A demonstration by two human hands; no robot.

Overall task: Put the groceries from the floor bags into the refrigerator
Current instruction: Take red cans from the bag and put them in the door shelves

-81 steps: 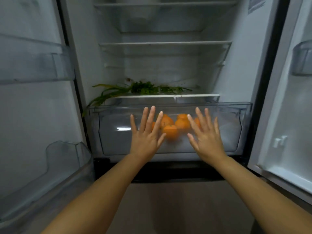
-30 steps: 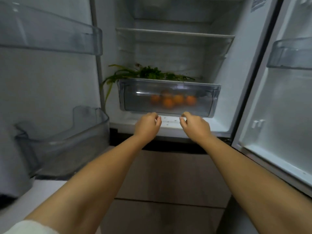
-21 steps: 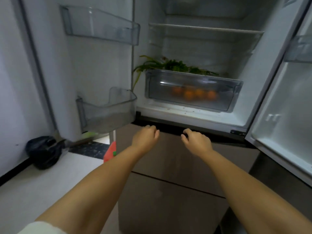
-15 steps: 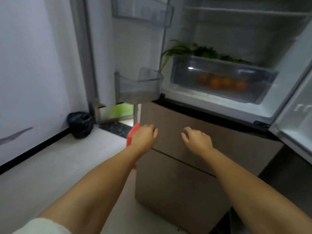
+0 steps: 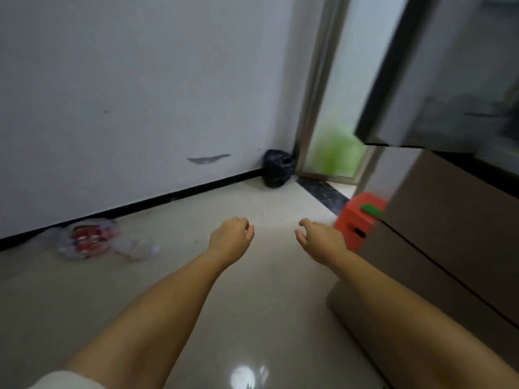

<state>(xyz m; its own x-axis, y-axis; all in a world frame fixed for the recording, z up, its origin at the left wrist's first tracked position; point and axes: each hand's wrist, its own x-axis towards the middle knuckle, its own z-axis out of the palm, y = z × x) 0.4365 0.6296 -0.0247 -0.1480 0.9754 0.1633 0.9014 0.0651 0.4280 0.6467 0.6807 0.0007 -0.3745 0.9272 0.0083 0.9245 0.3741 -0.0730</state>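
Observation:
A clear plastic bag (image 5: 92, 238) with red packaged goods lies on the floor by the wall at the left. A black bag (image 5: 277, 172) sits in the far corner beside the door frame. Both my hands hang over the pale floor, holding nothing. My left hand (image 5: 232, 237) has loosely curled fingers. My right hand (image 5: 320, 237) is also loosely curled, fingers apart. The refrigerator (image 5: 449, 220) stands at the right; its open left door (image 5: 438, 80) shows from outside, and the inside is hidden.
An orange box (image 5: 356, 220) with a green patch stands on the floor against the refrigerator's lower corner. A white wall with a black skirting runs along the left. A frosted glass door (image 5: 334, 113) is behind the corner.
The drawer with the oranges was pushed in and my hands left it. My view has swung left and down, from the fridge interior to the floor and bags.

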